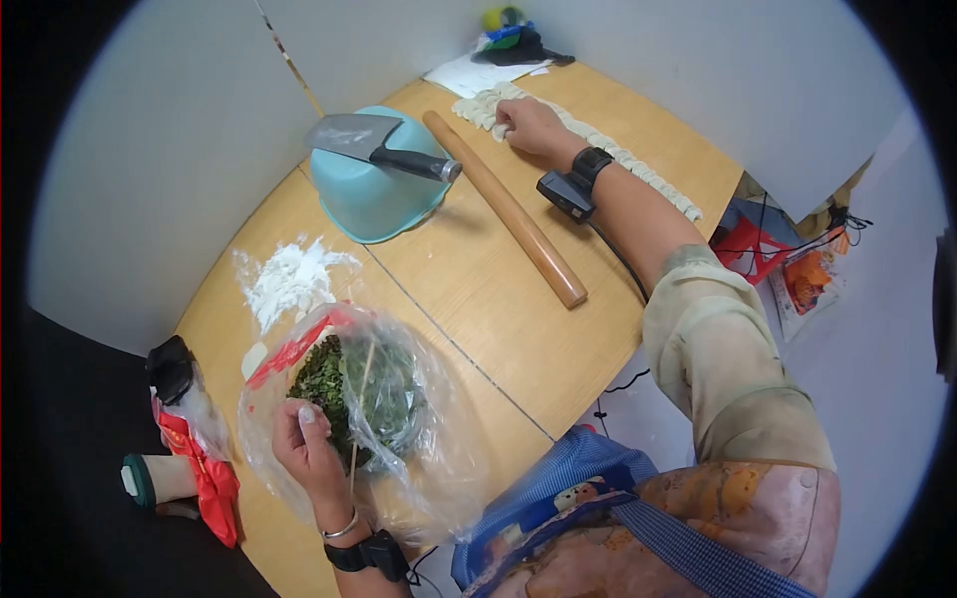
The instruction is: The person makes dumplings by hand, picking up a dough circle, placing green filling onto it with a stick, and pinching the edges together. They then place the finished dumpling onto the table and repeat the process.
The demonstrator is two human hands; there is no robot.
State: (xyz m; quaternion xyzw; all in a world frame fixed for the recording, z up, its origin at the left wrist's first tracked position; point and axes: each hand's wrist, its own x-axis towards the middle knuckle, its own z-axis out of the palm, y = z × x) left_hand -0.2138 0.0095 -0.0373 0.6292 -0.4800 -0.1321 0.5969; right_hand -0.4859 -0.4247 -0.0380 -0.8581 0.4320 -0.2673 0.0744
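My right hand (535, 129) reaches to the far side of the table, fingers pinched down at a long row of pale dumplings (638, 171). The fingertips meet a dumpling there, partly hidden by the hand. My left hand (307, 448) is curled closed beside chopped green filling (324, 384); whatever its fingers hold, if anything, is hidden. A clear plastic bag (454, 439) with red print surrounds the filling, and a thin wooden stick (368, 369) stands in it. White flour (289, 282) lies just beyond the bag.
A wooden rolling pin (508, 214) lies across the table (469, 289). Behind it, a cleaver (374, 140) rests on an upturned light-blue basin (374, 204). A green-rimmed cup (159, 478) and red plastic (204, 468) are at the left edge. Paper (474, 78) sits in the far corner.
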